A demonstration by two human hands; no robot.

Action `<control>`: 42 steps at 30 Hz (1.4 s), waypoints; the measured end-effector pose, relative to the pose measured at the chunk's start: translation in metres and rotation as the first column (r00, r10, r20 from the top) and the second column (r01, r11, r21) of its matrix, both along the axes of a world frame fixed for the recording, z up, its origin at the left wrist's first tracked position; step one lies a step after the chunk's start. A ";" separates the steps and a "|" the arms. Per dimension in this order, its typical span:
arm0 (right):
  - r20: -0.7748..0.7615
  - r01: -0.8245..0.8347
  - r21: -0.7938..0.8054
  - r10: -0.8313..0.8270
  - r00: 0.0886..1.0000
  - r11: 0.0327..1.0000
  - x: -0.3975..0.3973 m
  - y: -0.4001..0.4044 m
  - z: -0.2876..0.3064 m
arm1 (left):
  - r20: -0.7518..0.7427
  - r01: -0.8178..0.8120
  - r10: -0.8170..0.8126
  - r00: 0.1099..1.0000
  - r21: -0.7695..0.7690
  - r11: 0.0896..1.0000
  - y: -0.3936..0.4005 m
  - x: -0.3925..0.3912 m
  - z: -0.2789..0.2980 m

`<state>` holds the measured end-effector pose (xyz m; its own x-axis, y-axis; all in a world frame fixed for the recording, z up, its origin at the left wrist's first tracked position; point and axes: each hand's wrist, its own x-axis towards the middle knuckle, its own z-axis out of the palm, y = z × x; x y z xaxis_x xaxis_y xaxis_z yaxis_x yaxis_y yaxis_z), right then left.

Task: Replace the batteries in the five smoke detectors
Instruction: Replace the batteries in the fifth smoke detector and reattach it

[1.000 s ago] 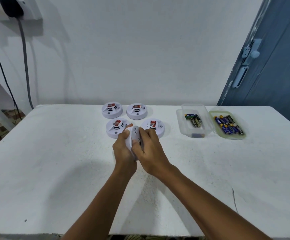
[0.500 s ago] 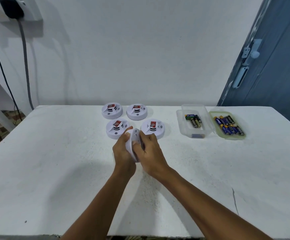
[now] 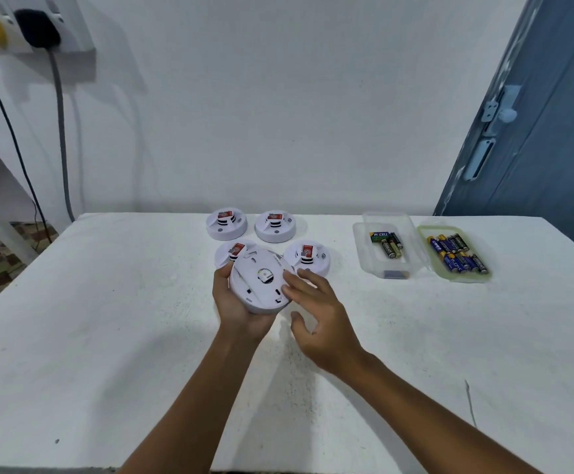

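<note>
Left hand (image 3: 241, 302) cups detector (image 3: 259, 283) above table (image 3: 107, 319), right hand (image 3: 316, 319) alongside.

The white desk (image 3: 107, 336) has a rough, speckled top with a thin crack near its 4 o'clock edge. Four white smoke detectors (image 3: 274, 226) sit in a two-by-two cluster at about 12 o'clock, face up. Towards 2 o'clock, a clear tray (image 3: 364, 254) holding a few batteries lies just beside a green tray (image 3: 484, 277) packed with blue-and-black batteries.
</note>
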<state>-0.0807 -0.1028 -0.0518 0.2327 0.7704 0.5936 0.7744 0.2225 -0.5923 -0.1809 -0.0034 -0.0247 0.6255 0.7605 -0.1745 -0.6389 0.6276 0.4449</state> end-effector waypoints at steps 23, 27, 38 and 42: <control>-0.848 -0.170 -0.181 -0.066 0.526 0.969 -0.002 -0.003 0.029 | -0.554 -0.131 0.331 0.764 0.370 0.920 -0.022 0.004 0.025; -0.988 -0.305 -0.041 0.007 0.155 0.952 0.021 -0.010 0.033 | -0.635 0.061 0.219 0.741 0.387 0.920 -0.012 -0.012 0.018; -0.991 -0.392 -0.102 -0.061 0.116 0.914 0.023 -0.015 0.017 | -0.609 0.085 0.202 0.767 0.408 0.909 -0.013 -0.015 0.004; -0.995 -0.356 -0.086 -0.065 0.071 0.930 0.020 -0.014 0.010 | -0.614 0.116 0.152 0.775 0.374 0.920 -0.009 -0.016 -0.008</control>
